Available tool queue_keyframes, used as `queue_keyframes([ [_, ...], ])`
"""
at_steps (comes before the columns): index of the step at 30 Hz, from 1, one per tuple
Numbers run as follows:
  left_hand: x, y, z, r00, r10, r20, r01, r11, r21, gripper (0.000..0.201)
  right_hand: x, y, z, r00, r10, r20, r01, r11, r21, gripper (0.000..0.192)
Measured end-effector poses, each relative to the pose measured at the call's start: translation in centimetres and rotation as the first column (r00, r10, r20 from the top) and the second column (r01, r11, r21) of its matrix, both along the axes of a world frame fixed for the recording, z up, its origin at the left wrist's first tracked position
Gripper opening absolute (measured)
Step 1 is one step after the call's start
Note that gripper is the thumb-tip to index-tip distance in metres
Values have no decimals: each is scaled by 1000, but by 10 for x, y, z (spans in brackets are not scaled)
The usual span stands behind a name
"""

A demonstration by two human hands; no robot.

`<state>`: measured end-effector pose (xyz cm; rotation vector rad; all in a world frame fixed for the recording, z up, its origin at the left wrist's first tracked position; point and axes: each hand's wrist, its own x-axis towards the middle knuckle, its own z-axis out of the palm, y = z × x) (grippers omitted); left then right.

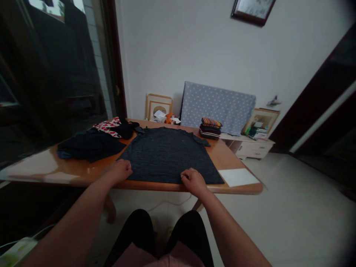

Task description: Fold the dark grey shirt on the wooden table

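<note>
A dark grey-blue T-shirt [169,155] lies spread out on the wooden table [222,155], its sleeves toward the far side and its hem along the near edge. At its near left corner, my left hand [120,171] is closed, fingers curled against the fabric. My right hand [194,180] is closed at the near hem, right of the middle, with thumb and forefinger together. The fabric at the fingertips of both hands is partly hidden.
Left of the shirt lies a heap of dark clothes [89,144] with a red-and-white patterned garment [108,127]. A folded clothes stack [210,129] stands at the far right, and a white sheet [238,177] lies near the right corner. Behind are a dotted cloth [217,105] and a white cabinet [254,149].
</note>
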<state>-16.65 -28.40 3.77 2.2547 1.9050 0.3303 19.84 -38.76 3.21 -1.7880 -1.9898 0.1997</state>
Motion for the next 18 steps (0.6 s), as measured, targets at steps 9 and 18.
queue_keyframes([
  [9, 60, 17, 16, 988, -101, -115, 96, 994, -48, 13, 95, -11, -6, 976, -211, -46, 209, 977, -43, 24],
  [18, 130, 74, 35, 971, -208, -115, 205, 978, -41, 13, 135, 7, 0, 981, -133, -140, 109, 980, -169, 21],
])
